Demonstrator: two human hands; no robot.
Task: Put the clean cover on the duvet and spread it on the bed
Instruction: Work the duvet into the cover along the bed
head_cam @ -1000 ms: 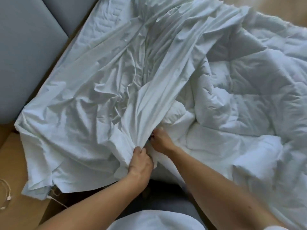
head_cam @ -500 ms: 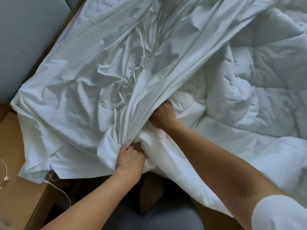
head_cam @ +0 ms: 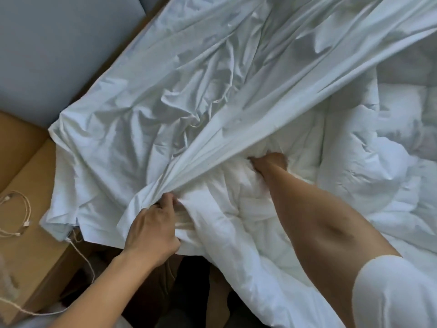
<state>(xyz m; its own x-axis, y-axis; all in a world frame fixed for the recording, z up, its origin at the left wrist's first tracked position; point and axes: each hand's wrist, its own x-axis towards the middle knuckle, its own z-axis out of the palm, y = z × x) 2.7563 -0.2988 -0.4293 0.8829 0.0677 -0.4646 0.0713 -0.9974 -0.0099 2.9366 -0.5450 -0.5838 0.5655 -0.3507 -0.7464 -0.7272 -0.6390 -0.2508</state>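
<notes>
the cover [head_cam: 165, 102], a thin white sheet full of creases, lies spread across the left and upper part of the bed, with one corner hanging over onto a wooden surface [head_cam: 26, 166] at the left. the left grip [head_cam: 151, 230] is clenched on the cover's near edge: thumb and fingers pinch a gathered bunch of that cloth and hold it raised. from the pinch a tight band of folds runs on a diagonal toward the upper right. the duvet [head_cam: 378, 176], thicker, quilted and white, lies heaped on the right side of the bed, and its near end reaches under that raised edge, between the two arms. the right grip [head_cam: 269, 162] is sunk into the duvet just beside the taut edge of the cover, fingers curled down into a wad of the padding with their tips hidden in the folds, so it is grasping the duvet. the right forearm crosses the duvet from the lower right, where a white sleeve [head_cam: 397, 292] shows. a grey padded panel [head_cam: 47, 55] fills the upper left corner, beside the cover. on the wooden surface a thin white cable [head_cam: 16, 209] lies in loose loops, and another strand of it trails from under the cover's hanging corner. below the near edge of the bedding the view is dark, and what is there cannot be made out.
</notes>
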